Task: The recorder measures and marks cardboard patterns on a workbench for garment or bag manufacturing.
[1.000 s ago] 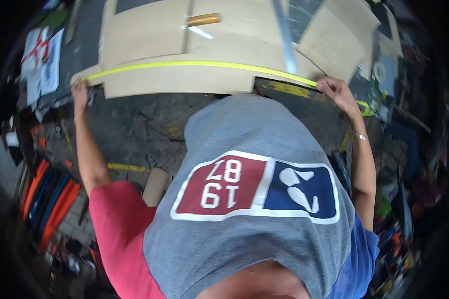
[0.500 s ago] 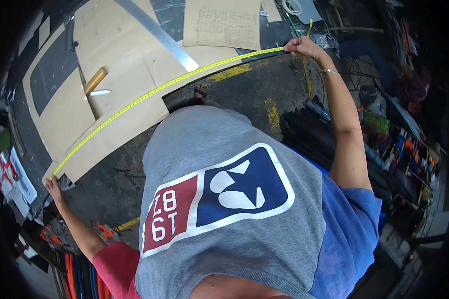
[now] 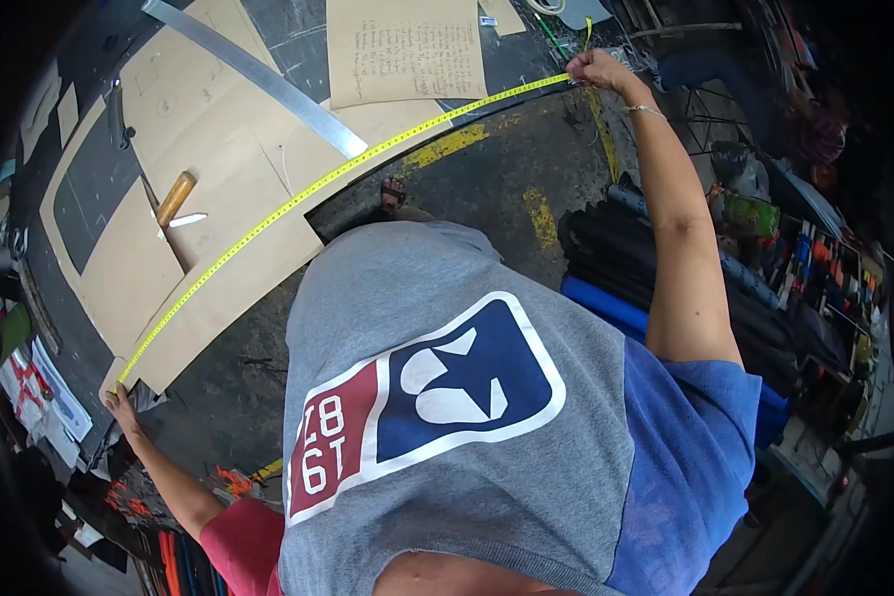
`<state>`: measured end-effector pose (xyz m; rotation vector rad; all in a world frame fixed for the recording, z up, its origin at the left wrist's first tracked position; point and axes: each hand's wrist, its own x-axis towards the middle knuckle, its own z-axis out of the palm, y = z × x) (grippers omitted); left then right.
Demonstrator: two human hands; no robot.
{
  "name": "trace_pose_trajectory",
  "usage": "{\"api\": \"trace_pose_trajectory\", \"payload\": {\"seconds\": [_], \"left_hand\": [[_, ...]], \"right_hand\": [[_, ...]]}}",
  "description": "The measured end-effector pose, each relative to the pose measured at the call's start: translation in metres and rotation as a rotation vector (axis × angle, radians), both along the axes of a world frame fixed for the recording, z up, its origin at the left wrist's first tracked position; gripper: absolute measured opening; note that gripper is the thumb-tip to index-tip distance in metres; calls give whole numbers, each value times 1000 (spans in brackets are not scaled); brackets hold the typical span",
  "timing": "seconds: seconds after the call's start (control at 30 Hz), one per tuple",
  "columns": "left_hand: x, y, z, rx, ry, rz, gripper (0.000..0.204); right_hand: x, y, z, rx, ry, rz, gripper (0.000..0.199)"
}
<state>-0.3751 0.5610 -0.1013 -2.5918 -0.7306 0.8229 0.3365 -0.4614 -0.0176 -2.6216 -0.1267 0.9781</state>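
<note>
A yellow measuring tape (image 3: 313, 186) stretches between my two hands, over brown cardboard pattern pieces (image 3: 253, 283) along the near edge of a dark table. My left hand (image 3: 119, 400) pinches the tape's left end at the cardboard's lower left corner. Up at the right, my right hand (image 3: 598, 72) is closed on the tape, off the table's edge, and a loose length hangs beyond it. A wooden-handled tool (image 3: 176, 197) rests on the cardboard beside a small white pointed piece (image 3: 189, 220). The flat steel ruler (image 3: 268, 84) slants across the cardboard, its near end close to the tape.
A brown sheet with handwriting (image 3: 405, 50) lies at the far side of the table. Scissors-like dark metal tool (image 3: 119, 117) sits at the left. Dark fabric rolls (image 3: 606, 253) are stacked to the right, with cluttered shelves beyond. Papers (image 3: 45, 392) lie at far left.
The view has shifted, so the table's things appear a little to the left and lower. Both hands still hold the tape stretched.
</note>
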Motion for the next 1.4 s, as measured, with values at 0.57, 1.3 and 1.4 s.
{"api": "trace_pose_trajectory", "payload": {"seconds": [0.57, 1.3, 1.4], "left_hand": [[0, -5, -1, -45, -44, -19, 48], [8, -10, 7, 4, -15, -50, 49], [6, -8, 7, -3, 1, -17, 49]], "right_hand": [[-6, -10, -2, 9, -165, 30, 12], [-4, -17, -5, -76, -211, 25, 16], [-6, -15, -3, -76, -230, 24, 16]]}}
